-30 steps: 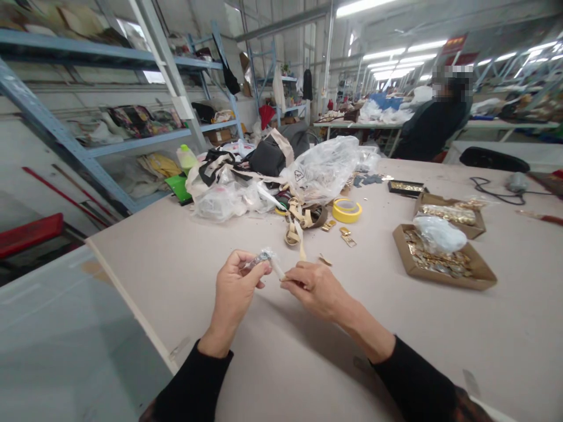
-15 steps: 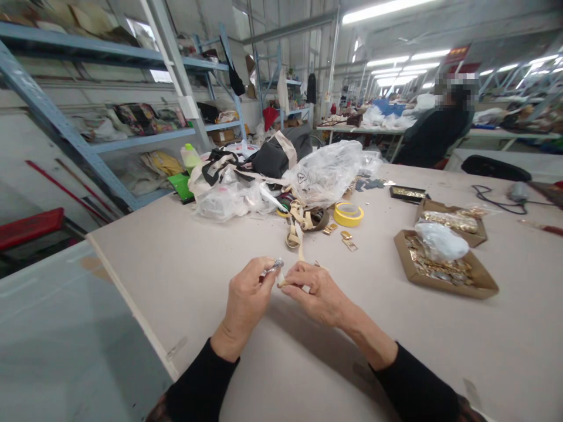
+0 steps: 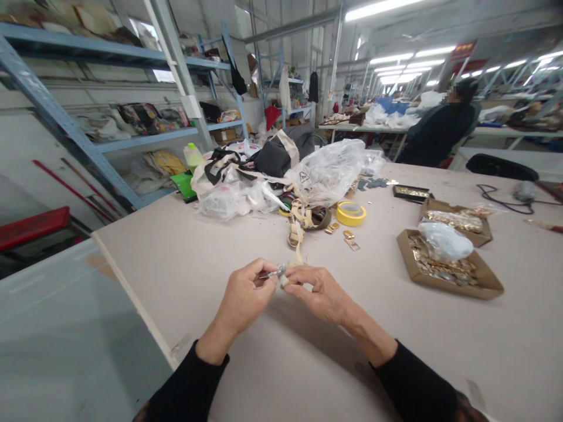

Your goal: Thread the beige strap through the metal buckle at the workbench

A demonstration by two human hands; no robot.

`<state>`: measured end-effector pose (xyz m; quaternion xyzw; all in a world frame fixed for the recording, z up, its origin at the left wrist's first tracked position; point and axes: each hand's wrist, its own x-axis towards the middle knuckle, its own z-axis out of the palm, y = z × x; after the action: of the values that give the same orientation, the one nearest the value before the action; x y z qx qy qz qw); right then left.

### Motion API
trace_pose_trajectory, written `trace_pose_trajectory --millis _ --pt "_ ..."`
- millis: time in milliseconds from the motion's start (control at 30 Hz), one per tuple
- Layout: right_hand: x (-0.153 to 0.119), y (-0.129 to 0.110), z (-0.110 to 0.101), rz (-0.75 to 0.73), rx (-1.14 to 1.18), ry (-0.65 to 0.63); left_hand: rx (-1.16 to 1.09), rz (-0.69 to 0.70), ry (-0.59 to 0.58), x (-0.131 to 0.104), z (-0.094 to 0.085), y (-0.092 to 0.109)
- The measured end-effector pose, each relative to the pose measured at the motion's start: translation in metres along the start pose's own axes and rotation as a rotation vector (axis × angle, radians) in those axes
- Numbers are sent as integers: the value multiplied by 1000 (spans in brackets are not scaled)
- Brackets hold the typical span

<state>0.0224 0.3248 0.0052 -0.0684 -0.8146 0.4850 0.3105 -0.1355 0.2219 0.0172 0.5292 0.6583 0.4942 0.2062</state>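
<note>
My left hand [image 3: 246,293] pinches a small silvery metal piece [image 3: 280,270] between thumb and fingers. Right beside it, my right hand [image 3: 319,293] is closed on the end of a cream strap [image 3: 299,251], and the fingertips of both hands nearly meet. The strap runs back to a tangle of beige straps [image 3: 295,231] on the table [image 3: 211,252]. Gold buckles [image 3: 350,240] and a yellow tape roll [image 3: 350,214] lie just beyond my right hand. What exactly the metal piece is cannot be made out.
Cardboard boxes of gold metal parts [image 3: 407,258] stand at the right. Plastic bags [image 3: 328,170] and dark fabric are heaped at the back. A black cable [image 3: 497,196] lies far right. A person [image 3: 440,129] sits beyond the table. Blue shelves [image 3: 127,143] rise at the left.
My left hand has tilted lower to the left, and its metal piece now sits closer to my right fingertips. My right hand has hardly moved. The view has shifted slightly.
</note>
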Motion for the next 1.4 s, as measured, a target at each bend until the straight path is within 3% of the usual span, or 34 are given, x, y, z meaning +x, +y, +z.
trace_pose_trajectory --millis 200,400,600,700,867,967,1033,1133,1400 --pt "0 1 -1 -23 -30 -10 -110 -34 -148 -6 -10 6" --pt "2 -2 0 -42 -58 -29 -136 -101 -16 -7 -4 2" --pt "3 -2 -4 -24 -99 -70 -208 -144 31 0 -2 -7" --pt "4 -1 -5 0 -104 -102 -141 -49 71 0 -1 -11" --pt "4 0 -4 35 -27 -86 189 321 179 -5 8 -14" --pt "3 2 -5 77 49 -76 257 436 140 -7 9 -10" --pt "3 4 -6 102 83 -65 226 402 67 -8 5 -6" --pt "3 8 -6 92 126 -71 89 237 -5 -9 -1 -3" --pt "3 11 -4 4 181 -112 -347 -173 141 -1 4 -10"
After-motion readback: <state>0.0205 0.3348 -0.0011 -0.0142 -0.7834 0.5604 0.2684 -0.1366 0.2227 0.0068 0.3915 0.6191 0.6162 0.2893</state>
